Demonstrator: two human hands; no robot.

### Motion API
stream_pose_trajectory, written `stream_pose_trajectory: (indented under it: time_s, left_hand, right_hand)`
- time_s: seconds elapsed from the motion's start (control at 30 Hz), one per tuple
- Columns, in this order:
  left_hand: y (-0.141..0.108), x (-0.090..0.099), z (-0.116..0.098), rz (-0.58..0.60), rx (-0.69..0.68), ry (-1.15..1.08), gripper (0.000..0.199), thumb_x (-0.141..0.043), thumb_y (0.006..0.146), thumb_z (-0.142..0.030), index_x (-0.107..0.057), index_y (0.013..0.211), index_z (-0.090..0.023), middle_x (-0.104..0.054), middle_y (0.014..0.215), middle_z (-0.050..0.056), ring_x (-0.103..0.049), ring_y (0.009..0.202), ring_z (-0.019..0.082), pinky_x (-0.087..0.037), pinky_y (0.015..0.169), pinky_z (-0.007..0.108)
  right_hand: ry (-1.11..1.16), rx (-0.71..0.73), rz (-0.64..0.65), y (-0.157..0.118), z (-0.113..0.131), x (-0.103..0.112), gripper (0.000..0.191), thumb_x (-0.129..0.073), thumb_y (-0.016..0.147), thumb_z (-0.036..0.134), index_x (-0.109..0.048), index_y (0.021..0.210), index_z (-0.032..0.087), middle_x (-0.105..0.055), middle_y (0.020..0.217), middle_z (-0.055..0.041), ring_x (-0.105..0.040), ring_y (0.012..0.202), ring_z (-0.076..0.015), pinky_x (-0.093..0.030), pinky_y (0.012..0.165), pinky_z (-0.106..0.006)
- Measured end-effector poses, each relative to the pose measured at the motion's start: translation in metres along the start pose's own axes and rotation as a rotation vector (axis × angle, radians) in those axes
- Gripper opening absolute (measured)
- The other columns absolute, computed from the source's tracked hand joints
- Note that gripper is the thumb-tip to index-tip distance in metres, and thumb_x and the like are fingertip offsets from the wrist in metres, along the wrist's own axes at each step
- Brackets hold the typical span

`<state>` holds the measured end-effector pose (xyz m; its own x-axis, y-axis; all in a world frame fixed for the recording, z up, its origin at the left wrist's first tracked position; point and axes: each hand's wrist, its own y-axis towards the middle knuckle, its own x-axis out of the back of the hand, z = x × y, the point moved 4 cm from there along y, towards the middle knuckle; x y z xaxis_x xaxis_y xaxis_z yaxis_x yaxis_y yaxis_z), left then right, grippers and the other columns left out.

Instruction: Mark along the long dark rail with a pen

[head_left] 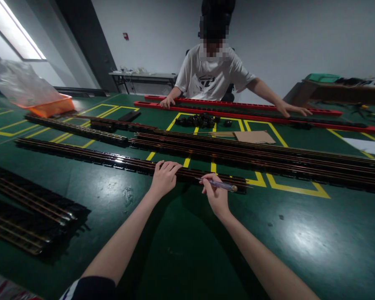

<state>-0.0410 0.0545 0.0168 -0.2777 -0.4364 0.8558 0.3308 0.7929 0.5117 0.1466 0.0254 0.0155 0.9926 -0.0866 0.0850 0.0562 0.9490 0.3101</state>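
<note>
A long black strip with copper-coloured rods (90, 157) lies across the green table in front of me. My left hand (164, 177) grips this strip near its middle, fingers bent over the far edge. In my right hand (217, 193) is a screwdriver (223, 185) with a translucent handle, its butt pointing right. The screwdriver's thin tip points left, low over the strip; whether it touches cannot be made out. Close to the right hand, the strip's right end (242, 186) shows rod ends sticking out.
More rodded black strips (268, 160) lie beyond, and shorter ones (28, 200) at left. Across the table a co-worker (209, 75) has both hands at red rails (250, 114). Small black parts (200, 120), cardboard (255, 137) and an orange basket (50, 107) stand nearby.
</note>
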Motion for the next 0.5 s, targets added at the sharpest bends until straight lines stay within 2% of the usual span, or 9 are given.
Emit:
stream_pose_trajectory:
  time_s: [0.17, 0.33, 0.5]
  left_hand:
    - [-0.0005, 0.0000, 0.0000, -0.002, 0.002, -0.005, 0.042, -0.041, 0.080, -0.003, -0.060, 0.113, -0.021, -0.068, 0.112, 0.006, -0.058, 0.109, 0.024, -0.032, 0.102, 0.046]
    - [-0.0006, 0.0007, 0.0007, -0.004, 0.010, -0.005, 0.042, -0.040, 0.080, -0.003, -0.061, 0.112, -0.021, -0.068, 0.111, 0.006, -0.059, 0.108, 0.024, -0.033, 0.102, 0.046]
    - [0.0002, 0.0011, 0.0001, -0.004, 0.009, -0.003, 0.042, -0.041, 0.080, -0.003, -0.062, 0.112, -0.020, -0.068, 0.111, 0.006, -0.059, 0.107, 0.024, -0.033, 0.101, 0.046]
  right_hand:
    - [-0.013, 0.000, -0.015, -0.0006, 0.0012, 0.0016, 0.013, -0.055, 0.083, 0.032, -0.058, 0.080, 0.020, -0.065, 0.071, -0.0016, -0.056, 0.048, -0.0123, -0.044, 0.046, -0.025]
    - [-0.028, 0.016, -0.087, -0.0016, 0.0020, 0.0049, 0.015, -0.054, 0.083, 0.033, -0.057, 0.078, 0.020, -0.063, 0.067, -0.0014, -0.055, 0.047, -0.0126, -0.042, 0.044, -0.024]
    - [-0.018, 0.011, -0.035, -0.0005, 0.0005, 0.0021, 0.013, -0.054, 0.082, 0.032, -0.057, 0.079, 0.020, -0.064, 0.069, -0.0011, -0.055, 0.047, -0.0116, -0.044, 0.045, -0.024]
